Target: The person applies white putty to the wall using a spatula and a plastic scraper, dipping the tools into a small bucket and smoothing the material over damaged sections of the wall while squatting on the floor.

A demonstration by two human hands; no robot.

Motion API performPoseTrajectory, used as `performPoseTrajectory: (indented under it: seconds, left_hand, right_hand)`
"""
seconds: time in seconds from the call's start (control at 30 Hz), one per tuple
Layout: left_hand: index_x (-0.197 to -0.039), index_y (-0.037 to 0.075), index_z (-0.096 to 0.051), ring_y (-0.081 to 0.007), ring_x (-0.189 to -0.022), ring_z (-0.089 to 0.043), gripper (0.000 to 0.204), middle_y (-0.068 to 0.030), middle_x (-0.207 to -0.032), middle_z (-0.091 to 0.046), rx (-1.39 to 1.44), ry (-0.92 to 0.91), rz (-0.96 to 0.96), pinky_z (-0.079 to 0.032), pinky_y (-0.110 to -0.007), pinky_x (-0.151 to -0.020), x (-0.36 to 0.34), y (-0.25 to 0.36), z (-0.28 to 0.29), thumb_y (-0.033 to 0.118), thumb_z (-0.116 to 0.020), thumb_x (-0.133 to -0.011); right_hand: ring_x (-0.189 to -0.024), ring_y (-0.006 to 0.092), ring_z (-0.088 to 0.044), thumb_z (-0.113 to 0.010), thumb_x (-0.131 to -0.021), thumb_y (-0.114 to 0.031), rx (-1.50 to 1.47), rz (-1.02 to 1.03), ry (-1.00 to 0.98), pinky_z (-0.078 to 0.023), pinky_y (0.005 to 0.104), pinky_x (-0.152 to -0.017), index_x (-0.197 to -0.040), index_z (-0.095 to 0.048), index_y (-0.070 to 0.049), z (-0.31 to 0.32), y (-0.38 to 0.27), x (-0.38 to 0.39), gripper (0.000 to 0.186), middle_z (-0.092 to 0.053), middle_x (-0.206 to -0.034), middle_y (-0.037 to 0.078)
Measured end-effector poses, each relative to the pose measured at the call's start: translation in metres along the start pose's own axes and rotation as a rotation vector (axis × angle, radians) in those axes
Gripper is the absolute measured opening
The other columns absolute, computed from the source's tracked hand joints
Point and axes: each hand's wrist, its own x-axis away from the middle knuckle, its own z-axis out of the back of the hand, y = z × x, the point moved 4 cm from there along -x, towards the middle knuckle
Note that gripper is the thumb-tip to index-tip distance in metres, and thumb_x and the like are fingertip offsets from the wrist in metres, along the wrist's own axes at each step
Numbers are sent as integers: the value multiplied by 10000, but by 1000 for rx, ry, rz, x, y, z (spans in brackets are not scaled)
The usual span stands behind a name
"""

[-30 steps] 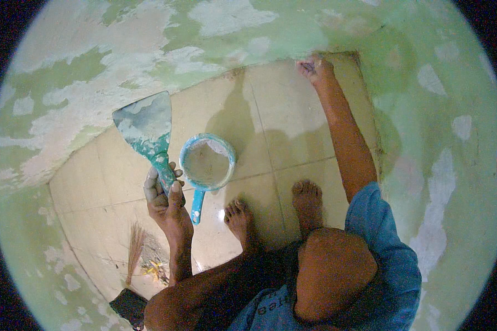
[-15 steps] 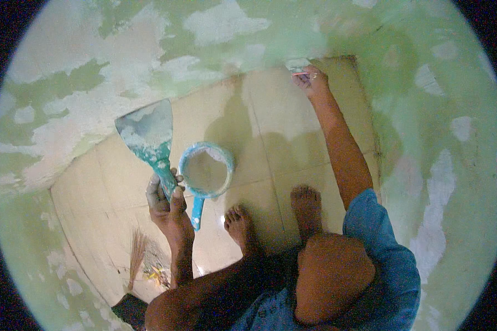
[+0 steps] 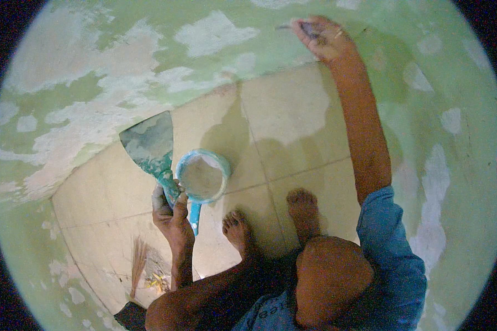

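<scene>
My left hand (image 3: 174, 212) is closed round the teal handle of a wide putty knife (image 3: 149, 142), its flared blade smeared with pale putty and pointing toward the wall. Just right of that hand, a blue dipper (image 3: 226, 185) with a putty-crusted rim stands on the floor and holds greyish putty. Up at the green, patchy wall (image 3: 270, 47), my right hand (image 3: 324, 39) grips a small putty knife (image 3: 283, 27). Its thin blade shows nearly edge-on and blurred, and the fingers cover most of the handle.
Cream floor tiles (image 3: 292, 110) meet the patched walls at the back and both sides. A stick broom (image 3: 138, 262) lies at lower left by a small heap of debris (image 3: 157, 282). My bare feet (image 3: 303, 212) stand near the dipper, and my knees are bent.
My right hand has risen from low by the wall's foot to higher on the wall, turning the small putty knife edge-on. My left hand has shifted slightly down and right with the wide one.
</scene>
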Motion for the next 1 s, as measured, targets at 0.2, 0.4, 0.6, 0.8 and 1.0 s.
performPoseTrajectory:
  seconds: [0.2,0.4,0.6,0.8,1.0]
  left_hand:
    - [-1123,-3,-516,-83,-763,-513,368,-32,-936,-574,15,-43,28,-418,-214,-669,-8,-1,1,23,-630,-774]
    - [-1076,22,-522,-42,-618,-438,320,-2,-801,-530,32,-87,11,-327,-175,-504,-7,1,-17,82,-635,-782]
    - [-1005,37,-513,-60,-604,-428,235,8,-744,-496,0,-21,-56,-323,-187,-512,-8,5,-4,90,-620,-802]
    - [-960,41,-495,-71,-612,-429,204,-1,-742,-488,36,-60,-53,-346,-200,-551,-7,8,-19,61,-612,-793]
    - [-1010,56,-500,-89,-658,-444,261,9,-763,-482,-27,-76,-38,-371,-231,-607,-7,7,-11,138,-633,-801]
  right_hand:
    - [-861,215,-597,-564,-849,-96,-1303,-229,-61,-493,351,-907,-875,-560,2,26,11,54,102,-604,-890,86]
    - [-823,231,-614,-605,-803,-205,-1232,-670,263,-525,354,-759,-868,-564,-33,-85,108,71,188,-611,-884,93]
    - [-648,220,-607,-576,-827,-221,-971,-519,132,-506,353,-617,-812,-564,-33,-97,32,111,190,-606,-755,96]
    - [-590,272,-585,-591,-807,-197,285,-286,805,-448,388,-557,-786,-590,28,-24,208,119,225,-600,-672,130]
    - [-844,353,-594,-617,-804,-164,704,-377,786,-463,424,-749,-1031,-543,62,-18,188,60,328,-601,-945,215]
